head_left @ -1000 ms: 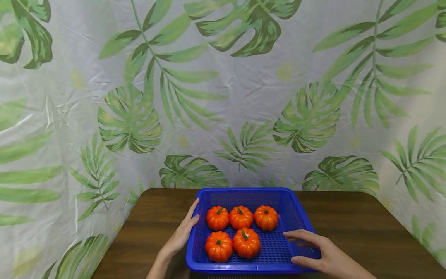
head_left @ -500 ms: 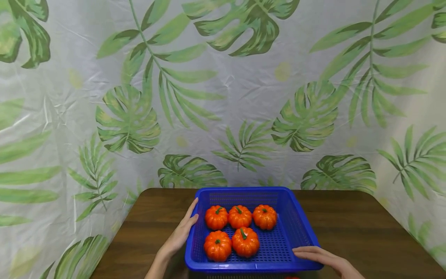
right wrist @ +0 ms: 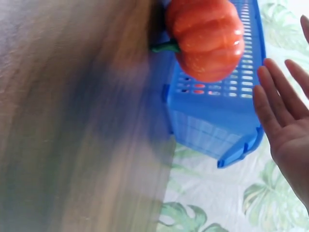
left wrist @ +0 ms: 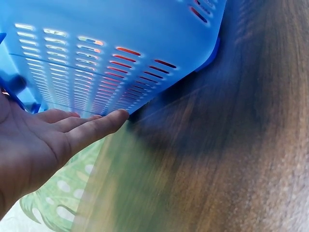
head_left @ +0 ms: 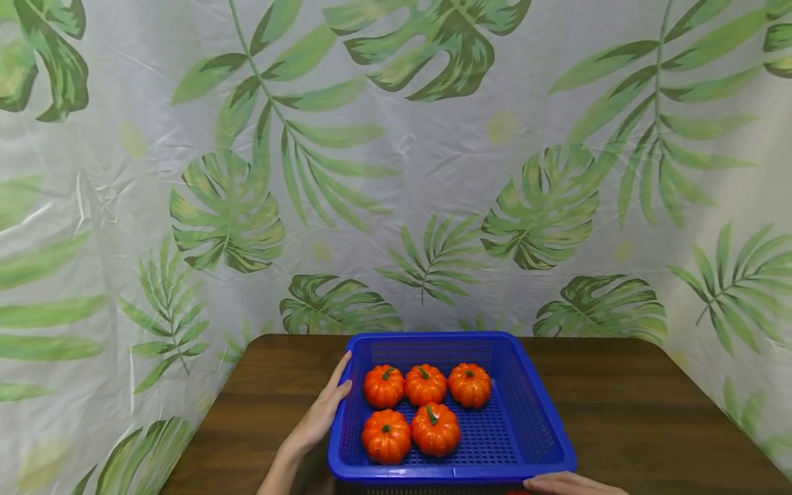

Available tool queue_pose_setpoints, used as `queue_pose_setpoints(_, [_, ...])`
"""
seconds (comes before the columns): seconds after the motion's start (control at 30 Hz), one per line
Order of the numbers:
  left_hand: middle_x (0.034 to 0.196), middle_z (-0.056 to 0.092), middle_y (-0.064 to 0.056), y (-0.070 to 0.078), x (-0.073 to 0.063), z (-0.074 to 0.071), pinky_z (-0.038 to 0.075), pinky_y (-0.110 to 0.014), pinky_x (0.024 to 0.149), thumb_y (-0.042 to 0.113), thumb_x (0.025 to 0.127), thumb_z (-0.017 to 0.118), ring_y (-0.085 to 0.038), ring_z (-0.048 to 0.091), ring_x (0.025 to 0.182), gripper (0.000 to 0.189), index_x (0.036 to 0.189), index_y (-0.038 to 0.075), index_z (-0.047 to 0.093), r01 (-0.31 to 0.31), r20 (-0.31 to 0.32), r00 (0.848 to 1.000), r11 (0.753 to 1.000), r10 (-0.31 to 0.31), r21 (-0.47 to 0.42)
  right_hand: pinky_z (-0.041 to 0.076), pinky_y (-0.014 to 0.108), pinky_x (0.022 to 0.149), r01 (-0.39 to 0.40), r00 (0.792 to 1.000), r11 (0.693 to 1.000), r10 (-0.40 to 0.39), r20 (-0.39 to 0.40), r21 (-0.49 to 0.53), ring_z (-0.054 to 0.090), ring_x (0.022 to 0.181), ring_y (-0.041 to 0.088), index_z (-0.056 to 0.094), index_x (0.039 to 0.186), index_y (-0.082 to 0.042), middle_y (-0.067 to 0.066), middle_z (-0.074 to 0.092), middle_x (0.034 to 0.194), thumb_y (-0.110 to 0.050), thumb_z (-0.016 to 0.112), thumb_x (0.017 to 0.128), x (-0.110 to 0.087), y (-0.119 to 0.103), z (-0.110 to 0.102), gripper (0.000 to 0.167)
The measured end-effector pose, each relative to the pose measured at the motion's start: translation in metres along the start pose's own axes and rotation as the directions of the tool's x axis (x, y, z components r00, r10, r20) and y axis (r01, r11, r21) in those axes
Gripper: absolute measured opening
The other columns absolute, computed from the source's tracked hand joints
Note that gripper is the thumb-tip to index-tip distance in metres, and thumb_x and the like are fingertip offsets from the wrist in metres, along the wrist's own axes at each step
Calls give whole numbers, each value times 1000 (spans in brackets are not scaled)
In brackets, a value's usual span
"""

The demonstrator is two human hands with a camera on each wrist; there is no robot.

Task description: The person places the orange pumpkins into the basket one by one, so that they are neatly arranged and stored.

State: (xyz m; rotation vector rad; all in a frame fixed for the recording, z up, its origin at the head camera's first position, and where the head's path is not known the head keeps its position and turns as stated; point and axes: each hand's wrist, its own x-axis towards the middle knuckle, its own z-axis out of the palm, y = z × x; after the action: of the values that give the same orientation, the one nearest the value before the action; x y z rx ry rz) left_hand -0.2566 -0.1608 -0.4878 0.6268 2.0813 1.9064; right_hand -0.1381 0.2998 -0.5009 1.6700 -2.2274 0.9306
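Note:
A blue perforated plastic basket [head_left: 454, 473] stands on the wooden table with several small orange pumpkins [head_left: 436, 430] in its left and middle part. My left hand [head_left: 320, 416] rests against the basket's left side; in the left wrist view its fingers [left wrist: 96, 130] lie straight along the slotted wall. My right hand [head_left: 569, 483] is at the near right corner, with only its upper part in the head view. The right wrist view has that hand [right wrist: 289, 111] with fingers extended and nothing held, beside another orange pumpkin [right wrist: 207, 41] outside the basket, in front of its near wall.
The brown wooden table [head_left: 625, 412] extends to both sides of the basket. Behind it hangs a pale curtain [head_left: 433, 172] printed with green leaves.
My right hand has moved from over the basket's right wall down and toward me, past the near corner. A sliver of the outside pumpkin now shows below the rim. My left hand stays put.

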Motion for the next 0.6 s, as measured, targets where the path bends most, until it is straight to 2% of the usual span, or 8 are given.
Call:
queue_pose_setpoints(0.1, [174, 1, -22, 0, 0, 0, 40, -60, 115, 30, 115, 27, -52, 27, 151, 60, 168, 22, -1, 1, -3, 1000, 1000, -1, 1, 31, 4, 104, 18, 998, 986, -27, 52, 163, 31, 146, -12, 28, 165, -27, -20, 36, 164, 18, 57, 88, -2, 11, 6, 94])
queue_pose_setpoints(0.17, [174, 1, -22, 0, 0, 0, 40, -60, 115, 30, 115, 27, -52, 27, 151, 61, 168, 22, -1, 1, -5, 1000, 1000, -1, 2, 29, 5, 109, -12, 994, 875, -43, 101, 485, 29, 147, -10, 28, 165, -26, -21, 31, 166, 19, 42, 97, -1, 16, 11, 82])
queue_pose_setpoints(0.23, [174, 1, -22, 0, 0, 0, 40, -60, 115, 30, 115, 27, -52, 27, 151, 61, 168, 22, -1, 1, -5, 1000, 1000, -1, 1, 26, 9, 115, -72, 989, 605, -60, 136, 793, 30, 149, -6, 30, 164, -24, -17, 31, 167, 16, 25, 104, 3, 19, 17, 72])
queue_pose_setpoints(0.33, [174, 1, -22, 0, 0, 0, 40, -60, 115, 30, 115, 27, -52, 27, 151, 61, 168, 22, -2, 0, -4, 1000, 1000, 0, 0, 28, 15, 118, -138, 988, 151, -47, 147, 979, 37, 148, 1, 39, 161, -21, -11, 39, 164, 5, 8, 110, 6, 20, 28, 65])
queue_pose_setpoints(0.37, [174, 1, -22, 0, 0, 0, 41, -60, 115, 30, 115, 27, -52, 27, 151, 61, 168, 22, -2, -2, -3, 1000, 1000, 2, 0, 30, 16, 118, -161, 986, 85, -20, 163, 983, 41, 147, 2, 43, 159, -22, -10, 44, 162, 2, 10, 112, 7, 20, 31, 63])
queue_pose_setpoints(0.4, [174, 1, -22, 0, 0, 0, 41, -60, 114, 30, 115, 27, -52, 27, 151, 61, 168, 22, -2, -2, -2, 1000, 1000, 2, 0, 31, 17, 118, -158, 987, 64, -16, 159, 985, 42, 146, 3, 45, 158, -21, -8, 45, 161, 1, 10, 112, 8, 20, 33, 62])
queue_pose_setpoints(0.47, [174, 1, -22, 0, -1, 0, 41, -60, 114, 30, 115, 27, -52, 28, 151, 61, 168, 22, -2, -4, 1, 1000, 1000, 4, -2, 33, 16, 116, -154, 988, 98, -2, 155, 983, 44, 144, 2, 47, 157, -22, -9, 48, 159, 2, 12, 111, 7, 23, 37, 62])
queue_pose_setpoints(0.6, [174, 1, -22, 0, -1, 0, 42, -59, 113, 30, 115, 27, -53, 29, 150, 61, 168, 22, -2, -5, 6, 1000, 1000, 5, -3, 36, 12, 110, -182, 983, 271, 57, 173, 945, 48, 138, -2, 51, 153, -29, -15, 53, 152, 8, 17, 109, 3, 28, 37, 66])
